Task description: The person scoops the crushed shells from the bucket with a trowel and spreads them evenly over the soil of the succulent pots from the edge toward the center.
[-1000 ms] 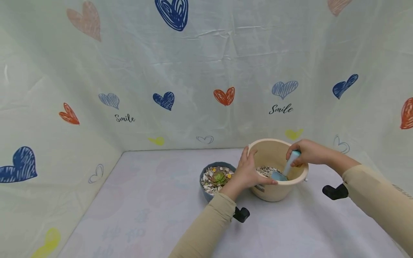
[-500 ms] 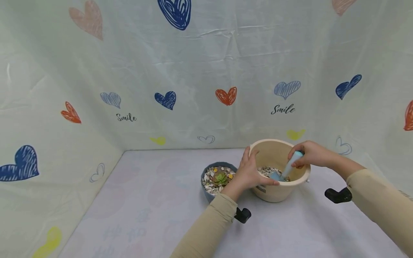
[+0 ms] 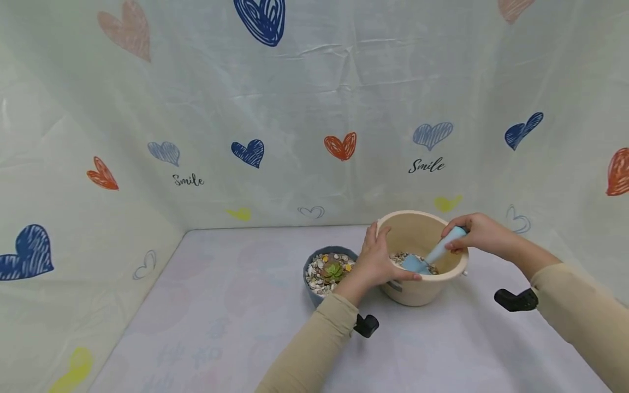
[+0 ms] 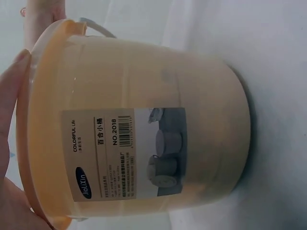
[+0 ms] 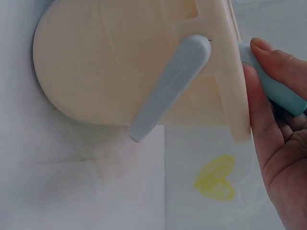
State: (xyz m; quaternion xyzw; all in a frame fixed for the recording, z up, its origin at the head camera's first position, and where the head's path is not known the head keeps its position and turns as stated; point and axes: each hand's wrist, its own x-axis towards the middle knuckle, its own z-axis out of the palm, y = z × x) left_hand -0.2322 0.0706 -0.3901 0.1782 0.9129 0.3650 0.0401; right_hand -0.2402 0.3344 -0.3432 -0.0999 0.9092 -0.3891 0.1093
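Note:
A cream plastic bucket point(image 3: 415, 293) stands upright on the table, with small pebbles point(image 3: 397, 257) at its bottom. My left hand point(image 3: 375, 263) holds its near-left rim, fingers spread over the edge and thumb along the front. On the bucket's side, a paper label point(image 4: 125, 153) faces the left wrist camera. My right hand point(image 3: 484, 236) grips the pale blue handle of a small trowel point(image 3: 445, 245) just over the right rim. The trowel leans inside the bucket, its blade among the pebbles and partly hidden by the near rim.
Left of the bucket stands a blue-grey pot point(image 3: 314, 298) with a green succulent point(image 3: 333, 271) among pebbles, partly behind my left wrist. The bucket's grey carrying handle point(image 5: 170, 88) hangs down its side. A curtain point(image 3: 285, 185) with printed hearts rises behind the table point(image 3: 236, 316).
The trowel has tilted lower, its blade sliding left across the pebbles and its handle end moving right with my right hand. My left hand stays on the rim.

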